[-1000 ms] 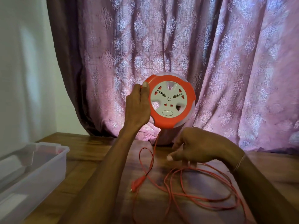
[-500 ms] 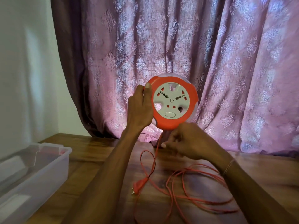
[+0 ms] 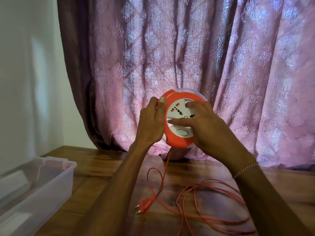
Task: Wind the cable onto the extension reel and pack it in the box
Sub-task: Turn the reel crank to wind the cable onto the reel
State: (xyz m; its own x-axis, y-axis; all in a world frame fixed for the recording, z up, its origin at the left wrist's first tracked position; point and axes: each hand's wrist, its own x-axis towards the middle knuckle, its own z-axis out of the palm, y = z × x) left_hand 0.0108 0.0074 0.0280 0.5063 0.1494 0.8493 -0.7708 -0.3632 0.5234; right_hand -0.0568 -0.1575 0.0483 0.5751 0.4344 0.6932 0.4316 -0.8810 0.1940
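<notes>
Pink patterned curtain (image 3: 187, 57) behind, wooden surface (image 3: 105, 181) below. The right hand (image 3: 202, 123) has come up off the loose cable (image 3: 204, 201) and now lies with straight fingers spread on the white socket face. The left hand (image 3: 151, 123) grips the extension reel (image 3: 179, 138) by its left rim, held upright above the surface, face toward the camera. Cable hangs from its bottom; plug (image 3: 144, 204) points down-left. The clear box (image 3: 34, 184) sits well apart, left.
</notes>
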